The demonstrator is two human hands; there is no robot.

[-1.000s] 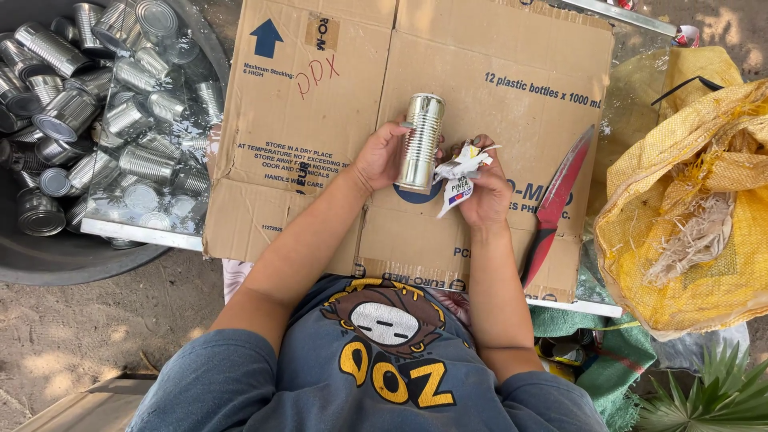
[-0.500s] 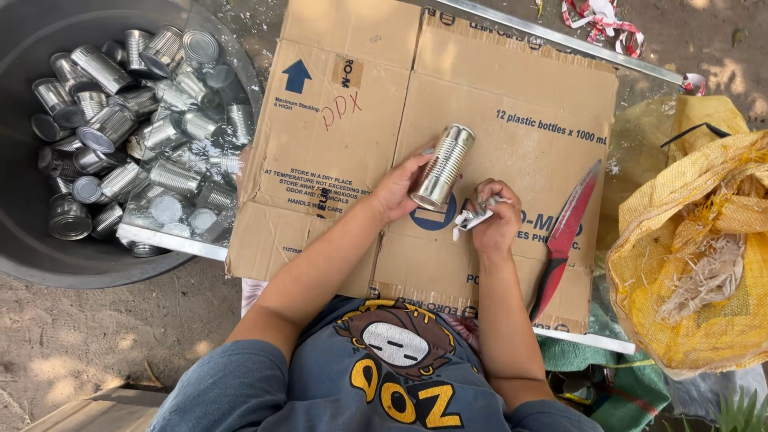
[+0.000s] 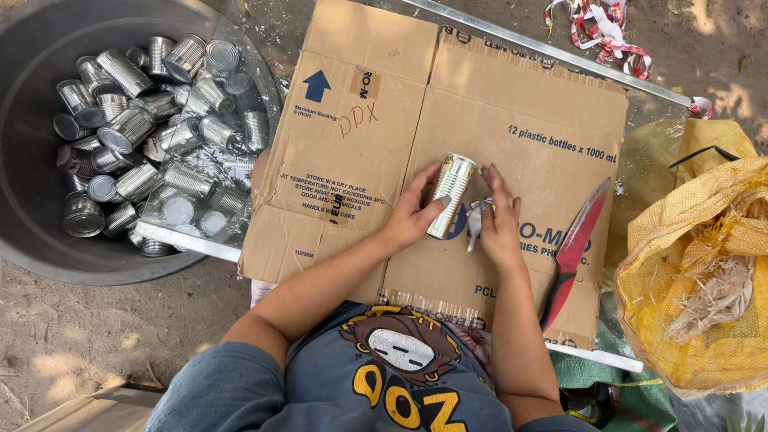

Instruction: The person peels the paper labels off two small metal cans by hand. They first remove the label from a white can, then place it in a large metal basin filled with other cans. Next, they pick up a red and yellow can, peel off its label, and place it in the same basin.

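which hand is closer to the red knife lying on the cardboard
Right. The right hand is just left of the red knife; the left hand is farther, beyond the tin can.

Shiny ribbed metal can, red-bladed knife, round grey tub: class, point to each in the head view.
Shiny ribbed metal can (image 3: 452,192): head view, middle of its side.
Red-bladed knife (image 3: 580,236): head view, mid-blade.
Round grey tub (image 3: 32,56): head view, bare inner wall.

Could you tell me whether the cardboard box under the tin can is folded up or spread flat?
Spread flat: the cardboard box lies opened out, flaps level.
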